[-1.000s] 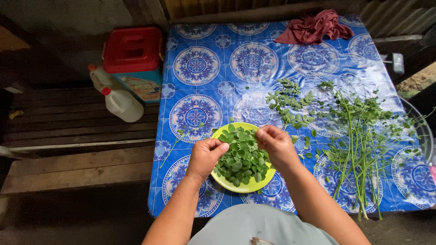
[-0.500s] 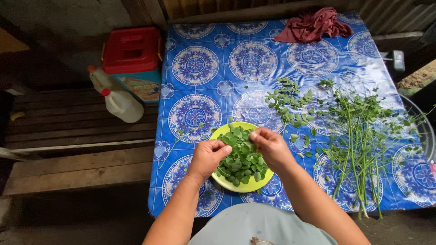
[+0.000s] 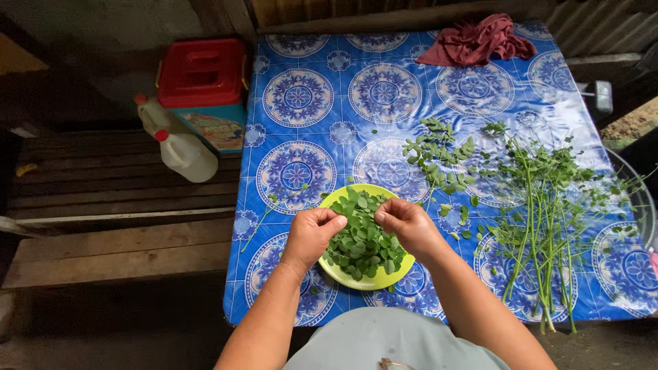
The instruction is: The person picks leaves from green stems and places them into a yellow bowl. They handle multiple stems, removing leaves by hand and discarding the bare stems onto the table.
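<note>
A yellow-green plate heaped with small plucked green leaves sits near the front edge of a table covered with a blue patterned cloth. My left hand hovers over the plate's left rim, thumb and fingers pinched together. My right hand is over the plate's right side, its fingertips pinched too and pointing toward the left hand. Both seem to pinch a thin leafy sprig above the pile, too fine to see clearly.
Leafy sprigs and a bundle of long green stems lie to the right of the plate. A dark red cloth lies at the far edge. A red-lidded box and two white jugs stand left on a wooden bench.
My right hand has moved left and slightly down, closing the gap to my left hand above the leaves. The left hand has barely shifted.
</note>
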